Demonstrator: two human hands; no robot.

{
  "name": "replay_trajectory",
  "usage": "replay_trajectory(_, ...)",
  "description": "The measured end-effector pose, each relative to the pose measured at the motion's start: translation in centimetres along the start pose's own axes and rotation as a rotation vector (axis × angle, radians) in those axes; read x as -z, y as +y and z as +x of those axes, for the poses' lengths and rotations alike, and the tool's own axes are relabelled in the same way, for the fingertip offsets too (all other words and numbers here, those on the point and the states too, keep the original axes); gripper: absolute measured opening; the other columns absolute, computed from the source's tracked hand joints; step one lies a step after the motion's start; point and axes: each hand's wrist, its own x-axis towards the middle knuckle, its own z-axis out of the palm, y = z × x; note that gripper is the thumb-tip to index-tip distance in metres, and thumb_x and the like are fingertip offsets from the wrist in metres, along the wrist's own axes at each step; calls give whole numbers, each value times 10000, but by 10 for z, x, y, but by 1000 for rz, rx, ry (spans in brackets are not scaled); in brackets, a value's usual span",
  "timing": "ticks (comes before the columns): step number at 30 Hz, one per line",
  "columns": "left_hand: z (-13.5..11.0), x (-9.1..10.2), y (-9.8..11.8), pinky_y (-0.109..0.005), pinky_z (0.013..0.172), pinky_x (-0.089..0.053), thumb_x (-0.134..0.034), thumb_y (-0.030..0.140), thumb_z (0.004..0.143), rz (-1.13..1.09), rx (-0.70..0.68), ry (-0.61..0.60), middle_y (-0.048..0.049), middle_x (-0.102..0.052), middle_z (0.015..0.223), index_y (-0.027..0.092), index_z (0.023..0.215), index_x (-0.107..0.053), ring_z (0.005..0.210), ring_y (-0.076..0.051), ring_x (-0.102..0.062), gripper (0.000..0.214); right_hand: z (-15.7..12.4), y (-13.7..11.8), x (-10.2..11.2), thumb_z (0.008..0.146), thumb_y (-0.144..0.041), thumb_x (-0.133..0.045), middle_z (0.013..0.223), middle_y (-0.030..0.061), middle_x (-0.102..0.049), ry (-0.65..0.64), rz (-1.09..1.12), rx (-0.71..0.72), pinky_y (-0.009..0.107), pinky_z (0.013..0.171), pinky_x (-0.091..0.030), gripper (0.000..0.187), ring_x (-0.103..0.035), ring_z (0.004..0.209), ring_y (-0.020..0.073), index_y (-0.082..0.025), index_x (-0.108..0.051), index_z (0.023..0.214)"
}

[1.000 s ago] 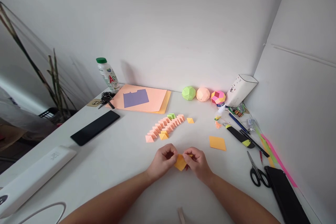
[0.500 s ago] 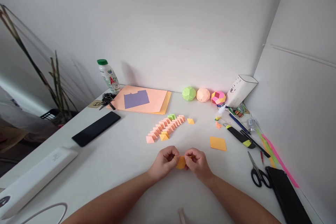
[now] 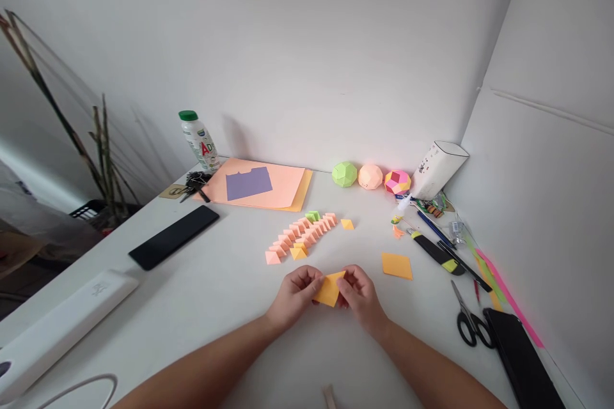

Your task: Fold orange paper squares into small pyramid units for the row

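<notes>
Between my two hands, above the front of the white table, is a small orange paper square [image 3: 329, 289]. My left hand [image 3: 298, 292] pinches its left side between thumb and fingers. On the opposite side, my right hand [image 3: 361, 296] grips the edge, thumb on top. Beyond the hands lie two slanting rows of folded peach paper pieces [image 3: 314, 230], with a few green pieces [image 3: 312, 216] at the far end and orange folded pieces [image 3: 299, 252] near the front. A single orange folded piece [image 3: 347, 224] lies apart. Right of my hands rests an orange paper stack [image 3: 396, 266].
Three paper balls [image 3: 370, 176] line the wall. Scissors [image 3: 472, 319], a utility knife [image 3: 436, 252] and a black case [image 3: 520, 358] lie right. At left are a black phone-like slab [image 3: 175, 236], a long white device [image 3: 67, 332], a bottle [image 3: 199, 140] and peach sheets [image 3: 288, 182].
The orange paper, curled and mostly covered by my fingers before, now lies flatter and shows more of its face. Both hands stay at nearly the same place.
</notes>
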Motion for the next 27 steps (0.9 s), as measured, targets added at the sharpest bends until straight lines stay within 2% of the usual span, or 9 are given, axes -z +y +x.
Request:
replay_trajectory(5,0,0,-1,-265,567,-453,-555,483,787,4,-2,-2,-10,-610,638,149,765,-602,583,-138,-542,337,0,1,-1,796,-420,-592,582,-32,-542,-11,-120,7,224,473,-419,251,-511,479,105,-176,-535,784)
replay_trajectory(9,2,1,1,-274,621,-466,-625,440,748,-19,-1,30,-2,-618,650,150,739,-616,618,-141,-559,290,1,3,0,790,-446,-588,567,-34,-531,19,-155,-21,223,466,-418,289,-500,461,101,-163,-569,840)
replay_trajectory(13,4,2,3,-311,705,-474,-690,377,709,-90,-12,-26,-26,-658,750,155,785,-620,710,-165,-600,245,1,3,1,782,-452,-593,572,-44,-492,54,-174,-28,207,441,-384,287,-464,444,85,-171,-546,754)
replay_trajectory(17,4,4,3,-283,670,-473,-716,323,696,-108,-19,-72,0,-628,749,178,885,-621,700,-139,-585,257,0,0,1,783,-464,-578,504,-70,-376,26,-208,-29,200,415,-319,353,-362,425,75,-189,-433,616)
replay_trajectory(22,2,5,3,-329,764,-475,-670,285,754,-86,-26,-293,-29,-629,895,206,1015,-603,828,-166,-598,281,-1,-5,-1,768,-430,-589,540,-66,-292,-65,-193,-27,205,431,-260,363,-282,485,81,-192,-384,585)
replay_trajectory(24,1,4,3,-326,750,-474,-647,290,775,-60,-46,-303,-27,-613,885,208,1008,-609,820,-166,-592,250,-1,-6,-1,779,-415,-577,558,-63,-287,-90,-178,-23,208,448,-258,345,-279,502,86,-191,-387,599)
replay_trajectory(27,1,4,1,-307,719,-468,-639,291,780,-26,-91,-244,-12,-555,853,213,976,-626,798,-157,-566,211,-1,-6,-2,784,-404,-571,586,-51,-327,-114,-202,30,219,486,-291,305,-310,533,99,-187,-428,625)
